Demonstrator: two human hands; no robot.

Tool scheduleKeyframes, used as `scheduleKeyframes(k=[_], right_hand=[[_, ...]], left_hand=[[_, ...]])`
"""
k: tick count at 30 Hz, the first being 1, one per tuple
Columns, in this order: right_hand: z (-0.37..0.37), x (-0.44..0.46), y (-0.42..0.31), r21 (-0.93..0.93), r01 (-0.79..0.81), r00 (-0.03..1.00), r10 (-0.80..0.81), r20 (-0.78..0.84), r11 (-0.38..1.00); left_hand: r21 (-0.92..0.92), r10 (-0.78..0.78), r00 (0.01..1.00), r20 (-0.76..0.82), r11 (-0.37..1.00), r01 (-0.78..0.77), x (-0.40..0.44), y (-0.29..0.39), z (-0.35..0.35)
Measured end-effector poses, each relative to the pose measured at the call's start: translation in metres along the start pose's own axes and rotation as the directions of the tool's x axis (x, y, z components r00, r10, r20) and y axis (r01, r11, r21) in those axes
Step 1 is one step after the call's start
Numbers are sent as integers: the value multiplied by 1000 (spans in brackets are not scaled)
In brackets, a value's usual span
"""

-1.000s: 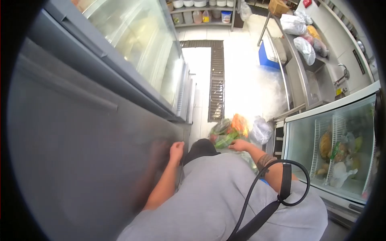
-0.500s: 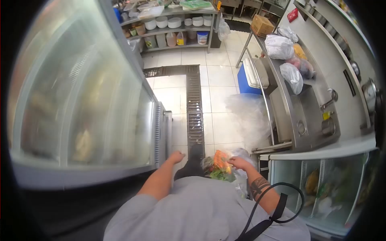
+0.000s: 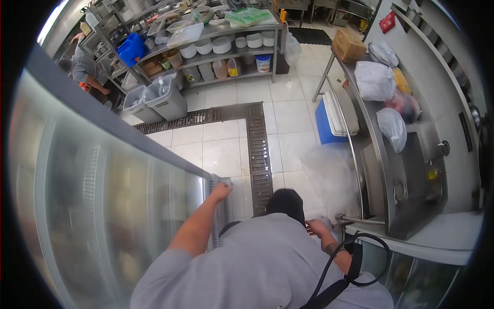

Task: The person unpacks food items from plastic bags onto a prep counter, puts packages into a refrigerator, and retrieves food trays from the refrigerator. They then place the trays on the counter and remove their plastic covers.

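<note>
Kitchen floor point(image 3: 221, 149) seen past a leaning person in a grey shirt point(image 3: 257, 262), with parts given from left to right. Far left: a co-worker point(image 3: 85, 67) stoops, well apart from the person. Nearer, the glass front of a tall fridge point(image 3: 123, 206) slants across the view; beyond it stand two grey bins point(image 3: 164, 100). The left hand point(image 3: 222, 190) lies at the far end of the tall fridge, fingers curled; whether they clamp on its edge or merely rest against it cannot be told. Support of this kind is best taken on the firm frame, not the glass, with fingertips clear of any seam. Centre: a drain grate point(image 3: 260, 170) runs along the floor. The right hand point(image 3: 315, 226) is low, partly hidden by the torso, just beside a pale plastic bag point(image 3: 328, 222); its hold, if any, cannot be told. Thin plastic is better gathered in a full fist than pinched, with the knees sharing the bend. Right: a blue cooler point(image 3: 324, 123) stands near a steel counter point(image 3: 378, 162) bearing white bags point(image 3: 378, 80).
</note>
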State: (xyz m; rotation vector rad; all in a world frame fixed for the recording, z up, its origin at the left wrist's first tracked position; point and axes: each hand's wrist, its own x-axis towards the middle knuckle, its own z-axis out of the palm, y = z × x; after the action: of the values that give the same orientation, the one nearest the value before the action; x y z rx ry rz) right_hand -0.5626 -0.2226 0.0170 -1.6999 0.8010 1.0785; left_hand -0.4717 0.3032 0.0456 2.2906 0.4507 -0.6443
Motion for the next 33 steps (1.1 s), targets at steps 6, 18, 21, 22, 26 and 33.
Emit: scheduleKeyframes(k=[6, 18, 21, 22, 26, 33], right_hand=[[-12, 62, -114, -221, 39, 992, -11, 127, 975], [-111, 235, -514, -283, 100, 993, -115, -36, 954], [-108, 249, -658, -365, 217, 973, -232, 3, 905], [-102, 256, -703, -384, 221, 972, -237, 6, 897], [-81, 286, -868, -370, 383, 919, -389, 61, 847], [-87, 303, -1016, -336, 480, 867, -497, 37, 811]], left_hand=[[-193, -69, 977, 203, 975, 109, 99, 40, -39], [-209, -248, 969, 16, 947, 245, 295, 51, -172], [-483, -363, 929, -74, 828, 285, 320, 62, -206], [-647, -444, 895, -47, 696, 312, 332, 70, -220], [-687, -559, 824, 90, 564, 457, 396, 60, -234], [-343, -188, 958, -216, 933, 106, 612, 140, -320]])
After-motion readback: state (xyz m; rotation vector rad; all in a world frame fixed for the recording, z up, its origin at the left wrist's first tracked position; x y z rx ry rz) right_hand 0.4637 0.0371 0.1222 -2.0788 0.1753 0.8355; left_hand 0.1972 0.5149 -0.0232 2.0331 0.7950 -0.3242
